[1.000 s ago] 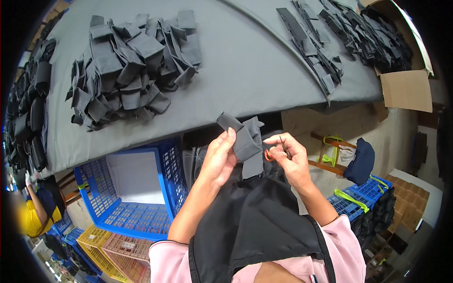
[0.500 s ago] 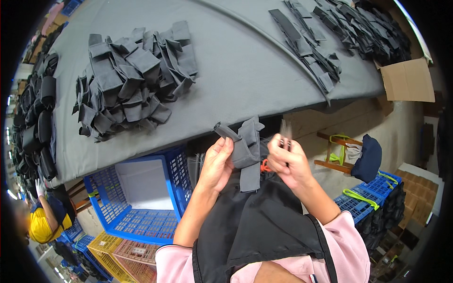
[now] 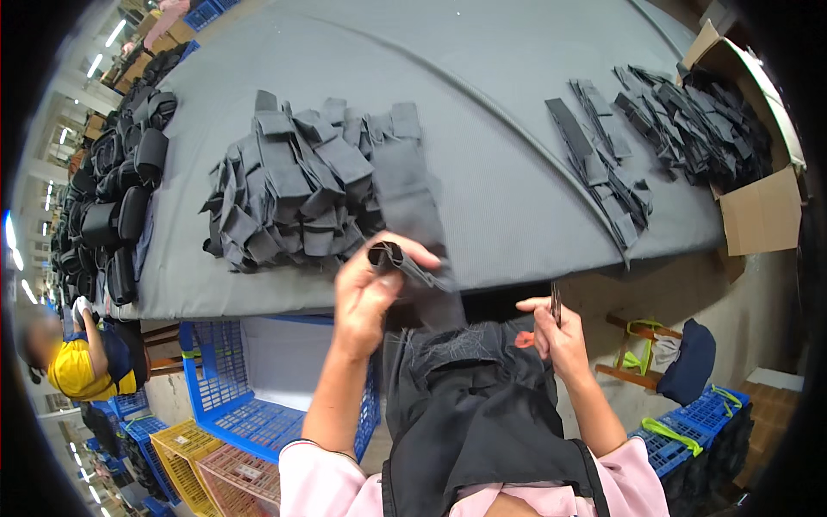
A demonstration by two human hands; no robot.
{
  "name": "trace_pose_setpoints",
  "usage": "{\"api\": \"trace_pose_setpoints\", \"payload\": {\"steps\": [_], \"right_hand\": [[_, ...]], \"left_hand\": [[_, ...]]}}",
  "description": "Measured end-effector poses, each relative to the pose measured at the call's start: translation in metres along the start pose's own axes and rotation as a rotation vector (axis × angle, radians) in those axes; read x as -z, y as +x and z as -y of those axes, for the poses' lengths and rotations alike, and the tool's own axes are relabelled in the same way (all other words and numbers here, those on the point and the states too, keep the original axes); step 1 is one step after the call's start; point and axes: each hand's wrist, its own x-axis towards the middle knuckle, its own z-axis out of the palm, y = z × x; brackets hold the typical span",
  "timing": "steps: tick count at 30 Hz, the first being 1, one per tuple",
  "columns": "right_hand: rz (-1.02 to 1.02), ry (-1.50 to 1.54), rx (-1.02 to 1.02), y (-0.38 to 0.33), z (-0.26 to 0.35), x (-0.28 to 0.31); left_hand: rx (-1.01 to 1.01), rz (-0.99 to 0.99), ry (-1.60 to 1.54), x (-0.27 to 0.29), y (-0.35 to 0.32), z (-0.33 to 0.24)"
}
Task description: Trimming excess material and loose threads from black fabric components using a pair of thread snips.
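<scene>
At the table's near edge my left hand (image 3: 366,297) is closed around a dark grey fabric piece (image 3: 418,274). The piece is folded, with a curled opening at its top, and its lower end is smeared by motion. Just beyond it lies a heap of similar grey fabric pieces (image 3: 297,177) on the grey-covered table (image 3: 491,172). My right hand (image 3: 560,338), further right and off the table's edge, grips dark thread snips (image 3: 556,302) pointing up. A red-orange loop (image 3: 524,339) shows beside its fingers. Loose threads (image 3: 448,349) lie on my black apron (image 3: 482,405).
Below the table on the left stands a blue plastic crate (image 3: 245,422), with yellow crates (image 3: 185,448) beside it. More grey strips (image 3: 599,164) and an open cardboard box (image 3: 762,211) are at the right. A wooden stool (image 3: 633,353) stands there too. A person in yellow (image 3: 82,366) works far left.
My left hand has moved up and left toward the heap with the fabric piece, turning it. My right hand has drawn away to the right and lower, with the snips. The view has shifted.
</scene>
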Motion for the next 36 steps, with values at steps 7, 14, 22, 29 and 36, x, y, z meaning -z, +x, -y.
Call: {"api": "trace_pose_setpoints", "payload": {"steps": [7, 14, 22, 29, 36], "right_hand": [[0.027, -0.021, 0.054, 0.017, 0.004, -0.008], [-0.159, -0.109, 0.181, 0.048, 0.017, 0.031], [-0.303, -0.289, 0.173, 0.115, 0.051, 0.075], [-0.517, -1.005, 0.318, 0.193, 0.069, 0.132], [-0.499, -1.305, 0.101, 0.247, 0.070, 0.124]], "left_hand": [[-0.136, -0.134, 1.284, 0.095, 0.081, 0.034], [-0.254, -0.173, 1.286, 0.091, 0.084, 0.057], [-0.050, -0.277, 1.201, 0.098, 0.092, 0.038], [-0.095, 0.022, 1.371, 0.072, 0.084, -0.002], [-0.154, -0.023, 0.931, 0.002, 0.070, -0.024]]}}
